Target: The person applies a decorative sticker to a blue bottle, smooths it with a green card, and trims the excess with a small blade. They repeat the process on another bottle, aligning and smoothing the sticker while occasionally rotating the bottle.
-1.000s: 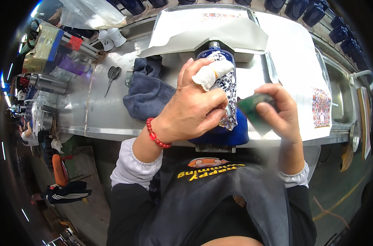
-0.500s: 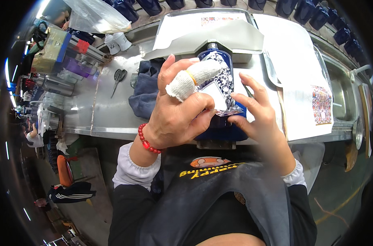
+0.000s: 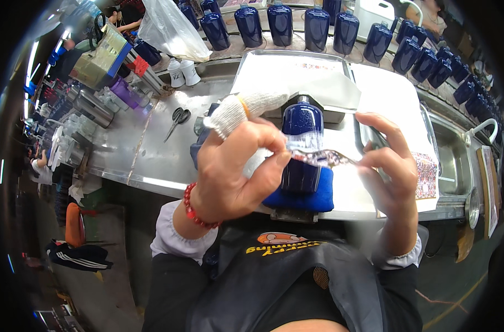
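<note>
My left hand [image 3: 235, 177], with a white cloth sleeve on its forefinger and a red bead bracelet at the wrist, pinches one end of a thin patterned label [image 3: 321, 156]. My right hand [image 3: 390, 166] pinches the other end. The label is stretched between them, seen nearly edge-on, above a dark blue bottle [image 3: 302, 124]. The bottle lies with its neck pointing away on a blue cushion [image 3: 318, 198] at the near edge of the steel table [image 3: 152, 149].
Scissors [image 3: 178, 118] and a dark blue cloth [image 3: 198, 150] lie left of the bottle. A white sheet [image 3: 398, 99] covers the table on the right, beside a sink [image 3: 454, 163]. Several blue bottles [image 3: 296, 22] line the back. A plastic bag [image 3: 169, 30] sits back left.
The label was held flat against the bottle; now both hands have lifted and drawn it out between them. The green thing in my right hand a second ago is gone.
</note>
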### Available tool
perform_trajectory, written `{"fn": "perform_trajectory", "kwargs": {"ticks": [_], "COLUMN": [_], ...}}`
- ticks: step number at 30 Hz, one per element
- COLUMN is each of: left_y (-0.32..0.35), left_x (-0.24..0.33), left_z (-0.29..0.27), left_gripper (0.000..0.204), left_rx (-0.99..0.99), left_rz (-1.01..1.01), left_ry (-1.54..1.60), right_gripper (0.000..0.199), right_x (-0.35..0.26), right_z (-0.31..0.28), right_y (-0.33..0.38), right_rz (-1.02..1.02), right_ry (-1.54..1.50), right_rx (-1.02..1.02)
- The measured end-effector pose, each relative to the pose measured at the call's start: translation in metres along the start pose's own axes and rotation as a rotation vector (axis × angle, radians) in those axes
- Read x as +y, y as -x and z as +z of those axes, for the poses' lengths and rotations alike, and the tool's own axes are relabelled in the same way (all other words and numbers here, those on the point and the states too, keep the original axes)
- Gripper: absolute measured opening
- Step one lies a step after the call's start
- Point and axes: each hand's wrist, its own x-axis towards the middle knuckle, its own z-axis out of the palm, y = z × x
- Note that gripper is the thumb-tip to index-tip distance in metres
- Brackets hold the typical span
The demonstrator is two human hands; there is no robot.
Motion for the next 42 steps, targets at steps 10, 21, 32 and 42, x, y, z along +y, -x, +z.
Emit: {"fn": "perform_trajectory", "kwargs": {"ticks": [10,21,32,42], "left_y": [0.006,0.021,0.027,0.046], "left_x": [-0.039,-0.126,-0.15,-0.17], "left_z": [0.007,0.046,0.059,0.073], "left_gripper": [0.012,0.009,0.008,0.015], "left_rx": [-0.133,0.044,0.108,0.182], "left_rz": [-0.657,-0.755,-0.778,-0.725], "left_ry": [0.327,0.495,0.482,0.461], "right_gripper": [0.008,0.017,0.013,0.023], "right_x": [0.01,0.096,0.128,0.115], "right_z": [0.014,0.07,0.08,0.087], "right_y": [-0.012,-0.01,-0.012,-0.001], "right_rz": [0.257,0.369,0.423,0.379], "right_ry": [-0.116,-0.088,-0.11,0.177], "right_rx": [-0.095,-0.054,-0.071,0.051]}}
